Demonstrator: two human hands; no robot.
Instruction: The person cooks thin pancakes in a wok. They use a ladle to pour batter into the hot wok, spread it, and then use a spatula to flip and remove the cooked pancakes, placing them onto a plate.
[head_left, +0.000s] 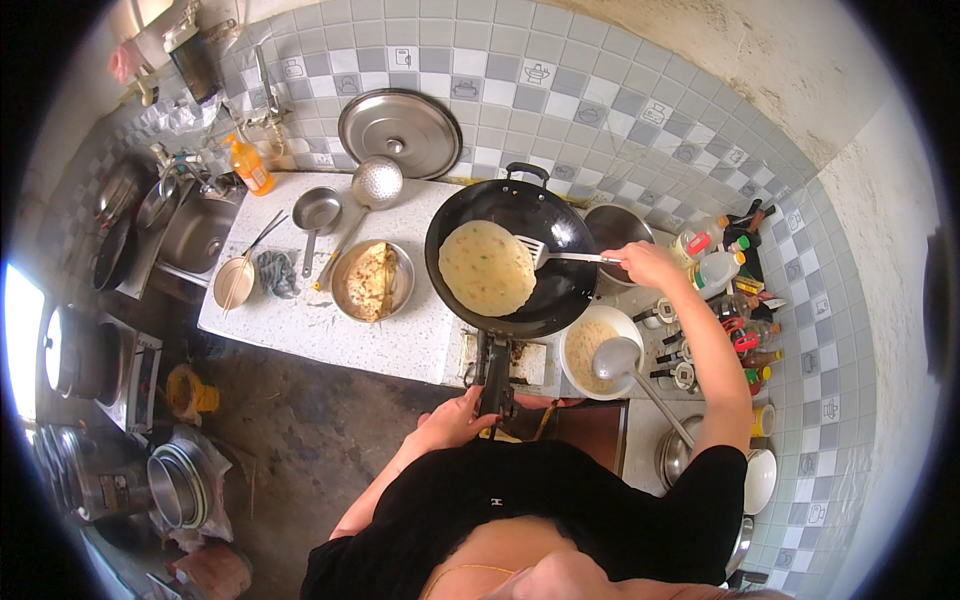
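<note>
A pale round pancake (487, 268) with green and orange flecks lies in the left part of a black wok (555, 300). My right hand (643, 264) grips the handle of a slotted metal spatula (534, 253), whose blade meets the pancake's right edge. My left hand (456, 417) is closed around the near end of the wok's long handle (496, 375); its fingers are partly hidden. Right of that handle, a white bowl (577, 379) contains flecked batter (589, 341) and a ladle (616, 358). A folded, browned pancake (369, 285) rests in a metal bowl (409, 277) to the left.
A perforated skimmer (377, 182), a small saucepan (316, 208), a cloth (277, 274) and a small bowl with chopsticks (233, 283) occupy the left counter. Behind the wok's right side stands a metal pot (619, 221). Several bottles (716, 271) line the right wall; a large lid (399, 135) leans against the tiles.
</note>
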